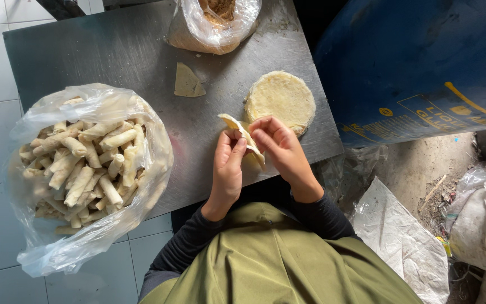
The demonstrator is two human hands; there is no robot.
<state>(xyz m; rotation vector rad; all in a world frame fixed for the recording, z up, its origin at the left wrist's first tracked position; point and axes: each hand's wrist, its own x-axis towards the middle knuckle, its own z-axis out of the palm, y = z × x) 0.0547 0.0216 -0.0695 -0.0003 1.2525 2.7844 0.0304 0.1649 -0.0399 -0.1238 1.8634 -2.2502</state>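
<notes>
Both hands hold one thin pale pastry wrapper [242, 132] above the front edge of a grey metal table [113, 50]. My left hand [227, 169] pinches its lower side with thumb and fingers. My right hand [281, 151] grips it from the right, fingers curled over it. Just beyond the hands lies a round stack of wrappers [281, 99]. A single folded triangular wrapper [188, 82] lies further back on the table.
A clear plastic bag [85, 169] full of several finished pastry rolls sits at the left table edge. Another plastic bag with brown filling [215, 22] stands at the back. A blue drum [417, 62] is on the right, with sacks and litter on the dirt floor.
</notes>
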